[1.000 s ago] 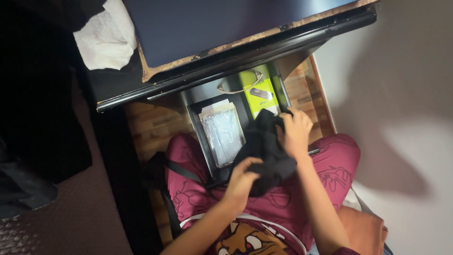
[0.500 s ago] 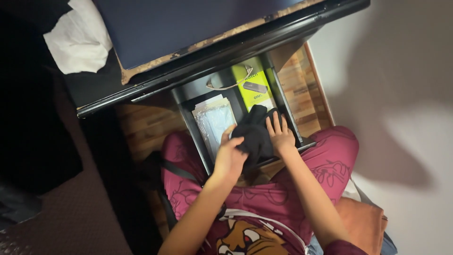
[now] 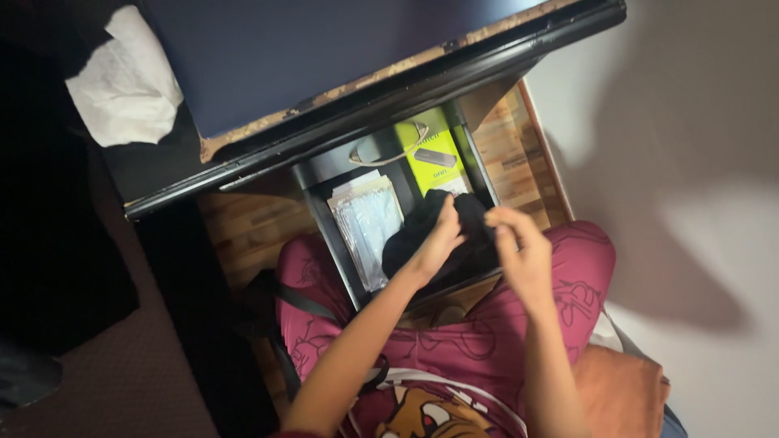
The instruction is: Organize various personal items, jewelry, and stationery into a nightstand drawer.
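Since 0.5 s ago right hand (image 3: 519, 251) lifted off the crumpled black cloth bundle (image 3: 422, 235), fingers loosely curled, empty; left hand (image 3: 438, 243) nearer, pinching cloth at its 12 o'clock.

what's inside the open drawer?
Inside the drawer: a black cloth gripped by the left hand, a clear plastic packet and a yellow-green box. Whatever lies under the cloth is hidden.

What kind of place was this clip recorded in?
Probably a home room, perhaps a bedroom. The person sits on a wood-look floor at a worn dark desk, with an open drawer holding a black cloth, a green box and clear packets. Both hands are on the cloth.
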